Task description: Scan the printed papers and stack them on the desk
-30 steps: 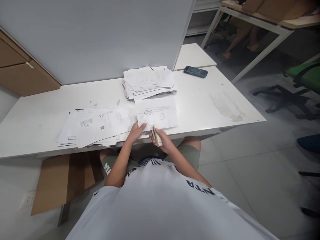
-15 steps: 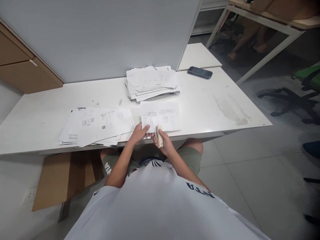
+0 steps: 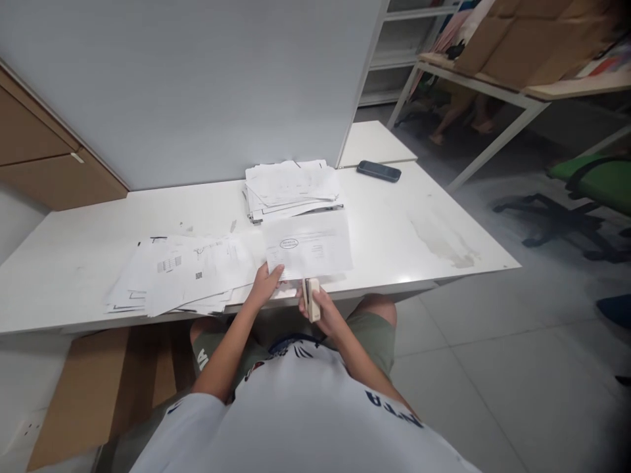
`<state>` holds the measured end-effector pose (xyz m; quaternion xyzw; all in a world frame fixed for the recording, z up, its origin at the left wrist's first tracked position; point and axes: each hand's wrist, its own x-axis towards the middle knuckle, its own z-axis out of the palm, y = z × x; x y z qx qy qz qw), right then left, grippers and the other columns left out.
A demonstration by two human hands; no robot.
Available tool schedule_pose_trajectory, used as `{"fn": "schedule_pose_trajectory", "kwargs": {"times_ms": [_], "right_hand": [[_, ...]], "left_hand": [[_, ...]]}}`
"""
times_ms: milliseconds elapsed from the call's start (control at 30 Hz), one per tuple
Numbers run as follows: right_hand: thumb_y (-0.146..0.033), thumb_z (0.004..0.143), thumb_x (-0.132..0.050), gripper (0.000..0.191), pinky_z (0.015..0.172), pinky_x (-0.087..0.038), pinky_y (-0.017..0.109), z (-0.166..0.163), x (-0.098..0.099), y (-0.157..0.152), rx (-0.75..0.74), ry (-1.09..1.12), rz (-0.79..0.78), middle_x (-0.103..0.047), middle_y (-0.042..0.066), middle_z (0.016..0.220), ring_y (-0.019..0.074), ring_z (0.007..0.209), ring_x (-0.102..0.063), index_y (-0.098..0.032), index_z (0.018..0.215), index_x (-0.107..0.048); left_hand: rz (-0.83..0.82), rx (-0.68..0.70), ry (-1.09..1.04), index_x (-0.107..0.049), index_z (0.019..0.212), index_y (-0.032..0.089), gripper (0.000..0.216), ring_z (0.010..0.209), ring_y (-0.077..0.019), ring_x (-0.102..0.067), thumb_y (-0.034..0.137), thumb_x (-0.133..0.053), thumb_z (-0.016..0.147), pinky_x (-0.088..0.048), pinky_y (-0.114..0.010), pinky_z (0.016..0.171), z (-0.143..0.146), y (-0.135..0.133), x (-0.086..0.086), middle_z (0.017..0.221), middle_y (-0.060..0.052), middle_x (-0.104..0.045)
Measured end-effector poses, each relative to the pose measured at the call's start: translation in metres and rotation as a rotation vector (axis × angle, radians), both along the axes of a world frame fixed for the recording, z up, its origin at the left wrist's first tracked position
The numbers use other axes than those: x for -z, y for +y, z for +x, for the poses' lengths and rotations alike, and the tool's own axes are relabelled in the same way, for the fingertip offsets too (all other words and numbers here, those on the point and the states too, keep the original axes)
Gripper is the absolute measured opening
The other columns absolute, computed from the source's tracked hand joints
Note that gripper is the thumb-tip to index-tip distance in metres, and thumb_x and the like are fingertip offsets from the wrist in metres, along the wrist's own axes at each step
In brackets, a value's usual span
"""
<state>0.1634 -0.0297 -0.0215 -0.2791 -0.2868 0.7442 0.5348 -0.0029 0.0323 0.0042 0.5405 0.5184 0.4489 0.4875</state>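
Observation:
My left hand (image 3: pixel 267 284) pinches the lower left corner of a printed sheet of paper (image 3: pixel 315 246), its thumb on top; whether more than one sheet is in it I cannot tell. An oval stamp or ring of print shows on the sheet. In my right hand (image 3: pixel 323 310) is a cream stapler (image 3: pixel 312 300), gripped along its body with its head toward the paper's near edge. A messy spread of printed papers (image 3: pixel 192 269) lies to the left of my left hand. Behind the held sheet sits a thicker stack of papers (image 3: pixel 293 184).
A dark phone (image 3: pixel 378 171) lies at the back right of the white desk (image 3: pixel 394 223). A grey partition (image 3: pixel 197 85) rises behind. Cardboard (image 3: pixel 83 387) leans under the desk at left. Right of it stand a green chair (image 3: pixel 596 180) and another table, a person's legs beneath.
The camera view has tilted, so the desk appears lower. The stapler has drawn slightly away from the paper's near edge. My left hand still holds the sheet, now a little more tilted.

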Motion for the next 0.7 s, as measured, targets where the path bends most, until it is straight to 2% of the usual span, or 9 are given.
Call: {"fn": "schedule_pose_trajectory", "kwargs": {"times_ms": [100,200,333,433,500,567,633,700], "right_hand": [[-0.05,0.071,-0.077,0.048,0.043,-0.042,0.02,0.029,0.023,-0.015,-0.114,0.042,-0.021,-0.068,0.007,0.089,0.0125,0.059,-0.059,-0.019,0.106,-0.068],[-0.05,0.07,-0.079,0.048,0.041,-0.04,0.019,0.066,0.06,-0.042,-0.143,0.026,-0.117,-0.07,0.009,0.093,0.0121,0.058,-0.059,-0.019,0.106,-0.069],[-0.048,0.073,-0.078,0.04,0.038,-0.037,0.019,0.103,0.105,-0.078,0.002,0.047,-0.288,-0.072,0.008,0.092,0.0087,0.049,-0.053,-0.021,0.102,-0.071],[-0.055,0.066,-0.08,0.049,0.036,-0.035,0.02,0.115,0.121,-0.082,0.139,0.142,-0.331,-0.073,0.006,0.09,0.0076,0.045,-0.047,-0.024,0.102,-0.071],[-0.057,0.063,-0.081,0.051,0.036,-0.034,0.021,0.117,0.124,-0.075,0.193,0.168,-0.325,-0.072,0.005,0.088,0.0075,0.044,-0.045,-0.024,0.101,-0.071],[-0.057,0.065,-0.08,0.05,0.035,-0.033,0.021,0.118,0.125,-0.068,0.207,0.161,-0.308,-0.072,0.004,0.086,0.0073,0.043,-0.043,-0.023,0.101,-0.07],[-0.058,0.067,-0.077,0.049,0.034,-0.033,0.021,0.12,0.126,-0.066,0.183,0.142,-0.296,-0.071,0.004,0.085,0.0075,0.042,-0.041,-0.023,0.101,-0.069],[-0.059,0.067,-0.077,0.049,0.034,-0.033,0.022,0.123,0.127,-0.068,0.149,0.127,-0.308,-0.071,0.004,0.084,0.0078,0.042,-0.04,-0.024,0.1,-0.069]], "left_hand": [[0.031,-0.112,0.072,-0.059,0.091,0.014,0.049,0.046,-0.0088,-0.045,0.062,-0.057,0.081,-0.037,-0.021,0.043,-0.006,0.037,-0.013,0.061,0.0,-0.058],[0.048,-0.143,0.172,-0.059,0.088,0.013,0.036,0.045,-0.0091,-0.046,0.049,-0.054,0.086,-0.036,-0.021,0.044,-0.012,0.097,-0.036,0.059,-0.001,-0.058],[0.042,-0.175,0.384,-0.062,0.087,0.012,0.019,0.057,-0.0163,-0.059,0.028,-0.052,0.087,-0.047,-0.027,0.058,-0.012,0.181,-0.065,0.066,-0.005,-0.064],[0.042,-0.204,0.575,-0.065,0.086,0.01,0.016,0.081,-0.0276,-0.066,0.021,-0.054,0.084,-0.05,-0.038,0.078,-0.003,0.221,-0.075,0.077,-0.013,-0.068],[0.055,-0.25,0.682,-0.064,0.1,0.006,0.025,0.101,-0.0353,-0.063,0.022,-0.056,0.083,-0.046,-0.045,0.091,0.006,0.232,-0.077,0.097,-0.021,-0.068],[0.079,-0.314,0.762,-0.055,0.121,0.003,0.044,0.119,-0.0395,-0.054,0.029,-0.057,0.085,-0.039,-0.05,0.101,0.012,0.229,-0.079,0.121,-0.027,-0.06],[0.16,-0.39,0.878,-0.043,0.135,0.003,0.058,0.13,-0.0389,-0.044,0.036,-0.055,0.088,-0.035,-0.05,0.106,0.01,0.213,-0.078,0.137,-0.027,-0.049],[0.287,-0.416,1.032,-0.04,0.139,0.004,0.061,0.136,-0.0356,-0.037,0.039,-0.051,0.091,-0.033,-0.046,0.11,-0.004,0.181,-0.073,0.142,-0.023,-0.045]]}}
